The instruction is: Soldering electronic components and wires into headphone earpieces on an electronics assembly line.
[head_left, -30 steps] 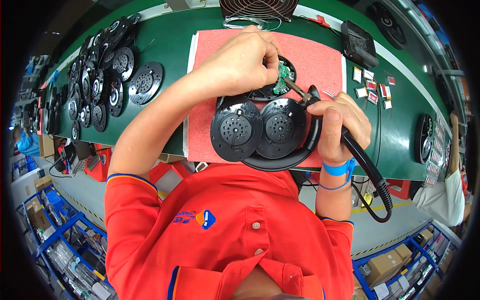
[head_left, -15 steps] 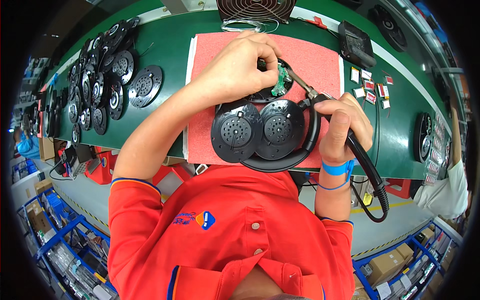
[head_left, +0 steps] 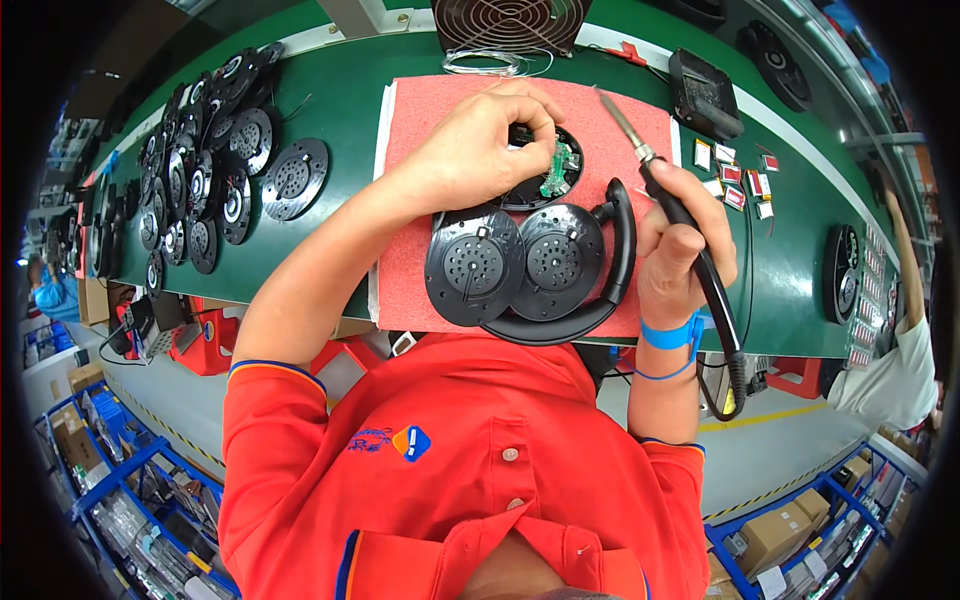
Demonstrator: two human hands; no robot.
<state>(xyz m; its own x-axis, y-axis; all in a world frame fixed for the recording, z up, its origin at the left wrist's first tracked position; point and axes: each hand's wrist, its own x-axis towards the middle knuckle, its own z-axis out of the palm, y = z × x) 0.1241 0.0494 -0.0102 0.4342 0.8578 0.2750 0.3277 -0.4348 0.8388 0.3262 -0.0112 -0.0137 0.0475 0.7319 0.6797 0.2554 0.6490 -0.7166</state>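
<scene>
Over a round black headphone ear cup [head_left: 528, 198] on the pink mat [head_left: 410, 120], my left hand [head_left: 485, 150] is closed in a pinch. Whatever its fingertips hold is hidden. A green circuit board [head_left: 560, 172] shows inside the cup, beside those fingers. My right hand [head_left: 690, 235] grips a soldering iron [head_left: 722, 300] by its black handle. The iron's metal tip points up and left, above the mat and apart from the board. Nearer to me lie two black perforated speaker plates [head_left: 473, 266], with a curved black headband [head_left: 627, 245] around their right and near sides.
Many similar round plates [head_left: 200, 180] are heaped at the left of the green bench. A fan grille [head_left: 512, 22] and coiled pale wire [head_left: 490, 62] stand at the back. Right of the mat are a black tray [head_left: 704, 95] and several small battery cells [head_left: 731, 173]. Another person's arm [head_left: 908, 280] reaches in at far right.
The soldering iron's tip has lifted off from beside the board, up and to the right. My right hand has shifted slightly with it. My left hand stays over the ear cup.
</scene>
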